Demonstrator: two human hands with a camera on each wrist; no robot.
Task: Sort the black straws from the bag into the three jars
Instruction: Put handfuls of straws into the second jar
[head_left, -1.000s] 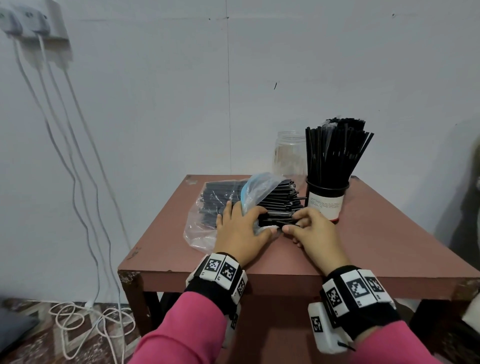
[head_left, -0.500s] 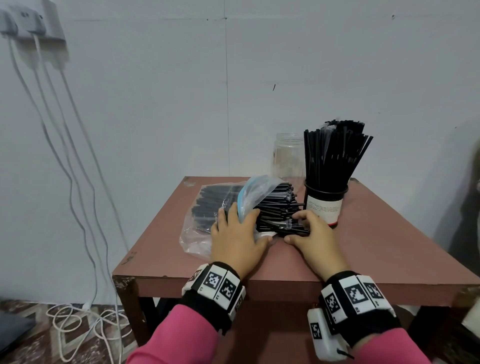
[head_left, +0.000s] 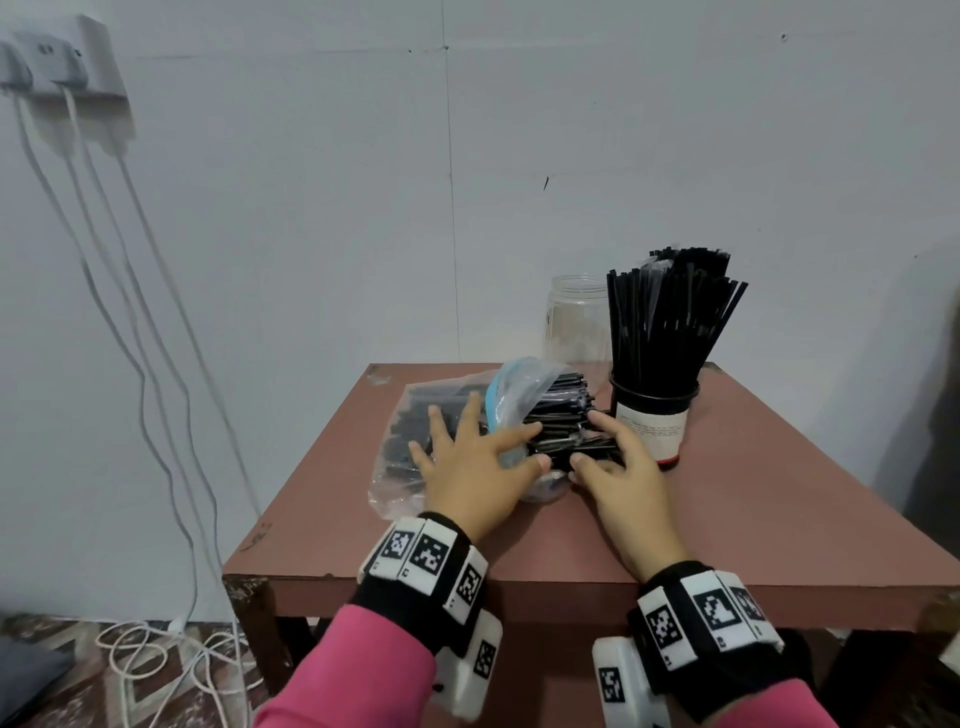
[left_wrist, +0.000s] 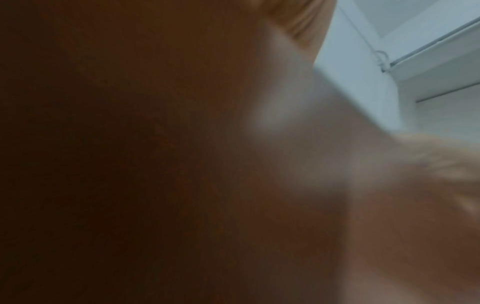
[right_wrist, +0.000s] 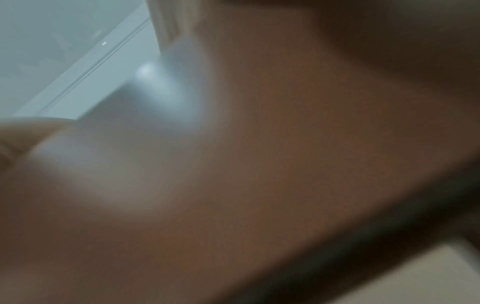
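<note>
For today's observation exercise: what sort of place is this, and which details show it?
Probably a plain room at home: a small worn table against a bare wall, chargers in a wall socket, a patterned rug.

head: even, dim, edges bowed | wrists: blurred, dark brown, unfocused

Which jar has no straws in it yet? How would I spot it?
Look at the far edge of the brown table, by the wall. A jar packed with upright black straws stands there; the empty clear jar is just behind, to its left, see-through with nothing sticking out.
</note>
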